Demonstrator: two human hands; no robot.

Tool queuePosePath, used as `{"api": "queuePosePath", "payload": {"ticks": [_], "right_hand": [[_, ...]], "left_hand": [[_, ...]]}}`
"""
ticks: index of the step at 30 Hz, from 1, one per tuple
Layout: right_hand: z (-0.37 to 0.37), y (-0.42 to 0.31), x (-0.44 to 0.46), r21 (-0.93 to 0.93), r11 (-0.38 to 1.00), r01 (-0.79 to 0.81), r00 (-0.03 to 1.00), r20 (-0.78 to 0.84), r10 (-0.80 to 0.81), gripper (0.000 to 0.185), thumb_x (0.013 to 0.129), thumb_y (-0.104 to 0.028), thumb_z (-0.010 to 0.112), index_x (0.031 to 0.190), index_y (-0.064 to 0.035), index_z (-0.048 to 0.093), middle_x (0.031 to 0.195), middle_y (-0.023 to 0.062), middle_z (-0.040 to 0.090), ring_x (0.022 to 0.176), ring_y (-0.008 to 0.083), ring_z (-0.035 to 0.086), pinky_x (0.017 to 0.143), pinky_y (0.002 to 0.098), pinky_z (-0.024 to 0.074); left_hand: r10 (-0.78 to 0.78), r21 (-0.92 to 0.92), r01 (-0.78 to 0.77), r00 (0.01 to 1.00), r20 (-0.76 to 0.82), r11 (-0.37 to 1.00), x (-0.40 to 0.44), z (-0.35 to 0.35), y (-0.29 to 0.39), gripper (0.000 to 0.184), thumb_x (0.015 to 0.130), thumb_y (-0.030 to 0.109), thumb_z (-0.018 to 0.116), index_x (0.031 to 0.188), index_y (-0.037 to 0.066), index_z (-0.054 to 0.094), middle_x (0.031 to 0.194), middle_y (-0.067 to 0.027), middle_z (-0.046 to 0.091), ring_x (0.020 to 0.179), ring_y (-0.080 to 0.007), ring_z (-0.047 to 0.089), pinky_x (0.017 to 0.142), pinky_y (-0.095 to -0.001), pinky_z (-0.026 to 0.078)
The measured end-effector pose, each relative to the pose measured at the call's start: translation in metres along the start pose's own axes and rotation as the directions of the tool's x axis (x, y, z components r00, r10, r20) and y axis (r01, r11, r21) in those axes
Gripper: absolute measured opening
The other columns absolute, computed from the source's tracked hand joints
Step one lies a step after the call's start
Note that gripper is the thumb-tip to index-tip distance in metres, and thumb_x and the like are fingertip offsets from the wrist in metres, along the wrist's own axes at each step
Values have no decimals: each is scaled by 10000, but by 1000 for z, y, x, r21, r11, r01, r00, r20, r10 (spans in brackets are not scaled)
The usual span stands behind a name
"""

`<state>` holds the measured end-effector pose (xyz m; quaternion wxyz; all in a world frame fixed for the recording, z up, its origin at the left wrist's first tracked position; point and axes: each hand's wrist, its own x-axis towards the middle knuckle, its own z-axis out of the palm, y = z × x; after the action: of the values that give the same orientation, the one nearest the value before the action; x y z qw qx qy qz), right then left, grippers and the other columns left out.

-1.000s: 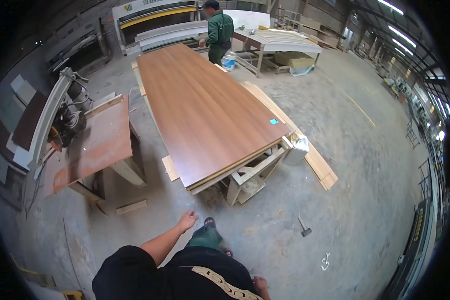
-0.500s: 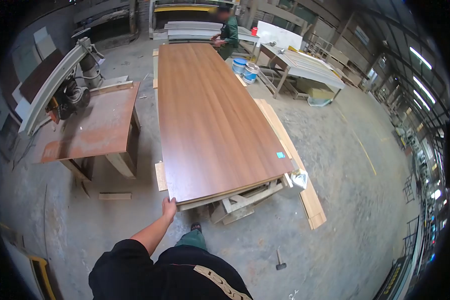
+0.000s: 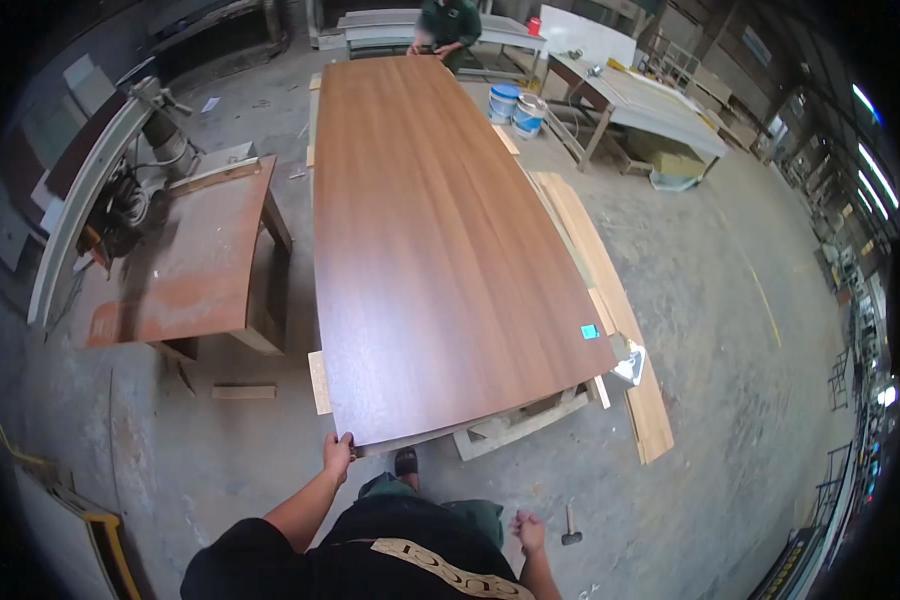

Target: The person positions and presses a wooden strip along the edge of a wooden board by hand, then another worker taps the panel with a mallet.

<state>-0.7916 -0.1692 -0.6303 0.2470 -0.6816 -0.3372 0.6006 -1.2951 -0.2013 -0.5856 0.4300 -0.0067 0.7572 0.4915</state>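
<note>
A large brown wood-grain panel [image 3: 430,250] lies flat on a low wooden support [image 3: 525,425]. My left hand [image 3: 338,456] is closed on the panel's near left corner, thumb on top. My right hand [image 3: 528,530] hangs low beside my body, away from the panel; its fingers are loosely bent and apart, with nothing visible in them. Nearest to it, a mallet [image 3: 571,537] lies on the floor. A small blue sticker [image 3: 589,332] is on the panel near its right corner.
A co-worker [image 3: 450,25] stands at the panel's far end, hands by its edge. Left is a worktable [image 3: 200,260] with a machine. Long boards [image 3: 650,415] lie to the right. Paint buckets [image 3: 515,110] stand near another table [image 3: 635,105]. A wood strip [image 3: 243,392] lies on the floor.
The panel's near edge has come closer to me, with my left hand still on its corner. My right hand has come into view. The co-worker is now facing the panel's far end.
</note>
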Motion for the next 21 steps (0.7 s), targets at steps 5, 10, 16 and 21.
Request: {"api": "queuePosePath", "payload": {"ticks": [5, 10, 16, 21], "right_hand": [[-17, -73, 70, -408, 811, 419, 895, 32, -445, 266, 936, -309, 547, 857, -68, 625, 711, 1, 573, 667, 111, 526, 609, 281, 436], [-59, -199, 114, -406, 804, 436, 800, -235, -552, 319, 870, -269, 646, 1044, -1, 641, 889, 122, 665, 848, 201, 621, 798, 320, 484], [-109, -259, 202, -559, 656, 507, 700, -177, -692, 432, 824, -264, 689, 1151, -3, 583, 1057, 193, 616, 1005, 291, 598, 867, 369, 476], [-107, -253, 291, -340, 809, 480, 877, 168, -450, 475, 793, -356, 702, 1154, -80, 563, 1042, 205, 612, 980, 391, 589, 842, 457, 475]], "left_hand": [[218, 197, -190, 967, -131, 962, 5, 2, -13, 369, 837, 186, 633, 1126, -11, 516, 1015, -151, 587, 897, -270, 569, 816, -368, 462], [617, 604, -422, 773, -150, 676, -46, 50, 32, 555, 847, 205, 635, 1316, -10, 434, 1285, -205, 463, 1179, -322, 446, 1005, -401, 368], [763, 460, -843, 486, 426, 279, -113, 251, 114, 475, 835, 189, 630, 1256, 8, 504, 1247, -195, 527, 1176, -341, 481, 1019, -414, 366], [601, 161, -985, 161, 783, 54, -137, 505, 137, 531, 709, 265, 686, 1145, -4, 548, 1175, -235, 559, 1134, -413, 509, 978, -481, 409]]}}
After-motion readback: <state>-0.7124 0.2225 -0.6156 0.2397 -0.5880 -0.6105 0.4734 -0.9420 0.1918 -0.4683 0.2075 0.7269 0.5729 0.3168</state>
